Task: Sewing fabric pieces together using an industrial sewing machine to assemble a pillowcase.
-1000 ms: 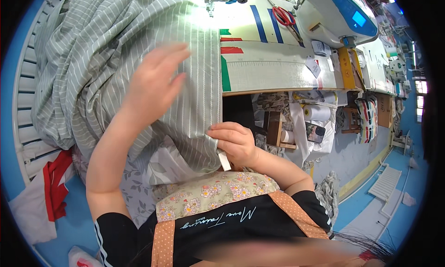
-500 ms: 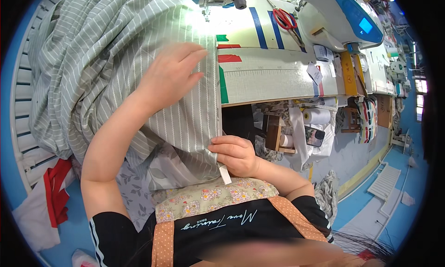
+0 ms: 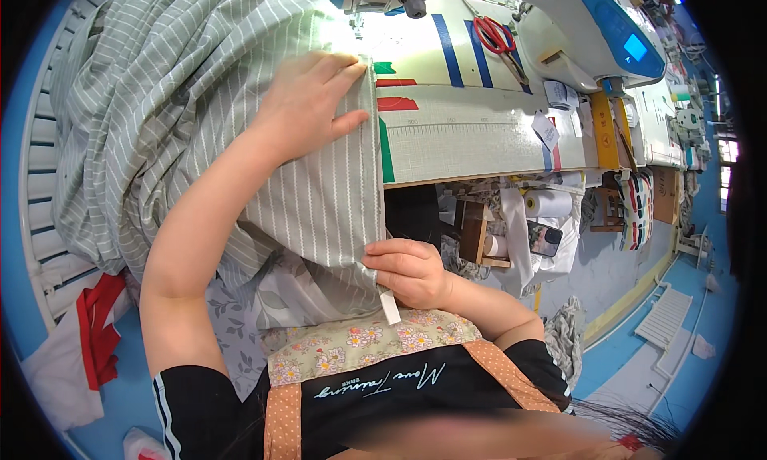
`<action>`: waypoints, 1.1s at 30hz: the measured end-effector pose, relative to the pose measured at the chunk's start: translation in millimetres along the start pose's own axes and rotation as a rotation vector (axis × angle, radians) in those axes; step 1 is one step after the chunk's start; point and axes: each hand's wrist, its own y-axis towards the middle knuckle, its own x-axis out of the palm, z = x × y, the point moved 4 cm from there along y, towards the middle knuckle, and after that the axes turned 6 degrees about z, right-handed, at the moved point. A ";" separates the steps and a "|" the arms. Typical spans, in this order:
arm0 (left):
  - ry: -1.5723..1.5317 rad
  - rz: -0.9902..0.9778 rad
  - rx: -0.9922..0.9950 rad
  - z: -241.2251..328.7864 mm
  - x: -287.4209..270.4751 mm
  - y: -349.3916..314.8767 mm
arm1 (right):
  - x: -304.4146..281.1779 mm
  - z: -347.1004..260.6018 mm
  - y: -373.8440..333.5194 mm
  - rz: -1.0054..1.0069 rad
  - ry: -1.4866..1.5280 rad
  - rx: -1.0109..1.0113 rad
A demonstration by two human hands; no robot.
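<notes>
A large grey-green cloth with white stripes (image 3: pixel 311 196) spreads from the sewing machine (image 3: pixel 591 21) down to my lap. My left hand (image 3: pixel 311 105) lies flat on it close to the machine's needle area, fingers stretched toward the cloth's right edge and the thumb apart. Lower down, near my apron (image 3: pixel 367 344), my right hand (image 3: pixel 411 272) pinches that same edge between thumb and fingers. A small white strip (image 3: pixel 389 307) hangs from the edge just below the right hand. Some of the right fingertips are hidden by the cloth.
Red-handled scissors (image 3: pixel 497 38) lie on the machine table (image 3: pixel 479 144), right of the needle area. Beneath the table edge are a thread cone (image 3: pixel 548 203) and a phone (image 3: pixel 544 238). Bunched cloth fills the left side, over a white slatted rack (image 3: pixel 36 196).
My left hand, blurred before, has shifted slightly right and now rests on the cloth near its edge. The right hand keeps its pinch, almost unmoved.
</notes>
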 end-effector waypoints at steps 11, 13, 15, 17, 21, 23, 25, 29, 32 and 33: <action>0.042 0.002 -0.038 -11.8 8.7 12.4 | -5.0 0.1 1.8 0.008 -0.011 0.049; 0.045 0.010 -0.034 -12.5 9.6 11.5 | -7.1 0.6 4.5 -0.001 -0.003 0.038; 0.048 0.025 -0.027 -11.8 9.7 10.5 | -8.2 0.4 5.9 -0.018 0.014 0.016; 0.041 0.026 -0.028 -10.8 10.8 10.8 | -7.8 1.2 5.0 -0.025 0.021 0.023; 0.030 0.043 -0.030 -8.0 10.2 11.4 | -5.1 2.7 2.1 -0.029 0.046 0.045; 0.030 0.073 -0.030 -6.5 8.5 11.9 | -4.2 3.8 0.2 -0.013 0.064 0.070; 0.036 0.075 -0.029 -7.5 9.4 12.8 | -2.8 4.2 -1.2 -0.002 0.066 0.076; 0.057 0.075 -0.033 -11.1 10.4 16.5 | -3.2 6.9 -0.8 0.019 0.070 0.086; 0.064 0.061 -0.052 -11.3 11.5 18.0 | -4.4 7.4 -2.7 0.016 0.079 0.098; 0.053 0.042 -0.068 -13.1 12.1 19.8 | -4.3 7.8 -3.1 0.019 0.075 0.096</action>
